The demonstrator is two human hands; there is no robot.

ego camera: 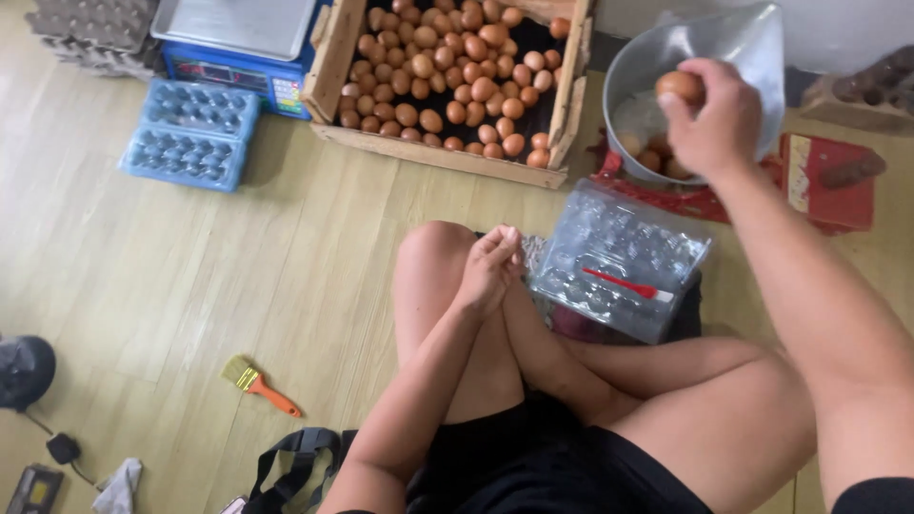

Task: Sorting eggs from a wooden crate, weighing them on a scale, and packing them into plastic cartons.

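Observation:
My right hand [712, 124] holds a brown egg [680, 87] over a metal scale pan [666, 57] that has a few eggs lying in it. My left hand [490, 266] rests on my bent knee with its fingers curled, touching the edge of a clear plastic egg carton [619, 257]. The carton lies open on the floor in front of my crossed legs. A wooden crate [328, 67] full of brown eggs [457, 76] stands just beyond it.
Blue egg trays [190, 133] lie at the left, beside a blue digital scale [238, 48] and grey paper trays [90, 33]. A small orange-handled brush [259, 385] lies on the wooden floor. A red scale base [828, 181] sits under the pan. A black bag strap [295, 457] is near my hip.

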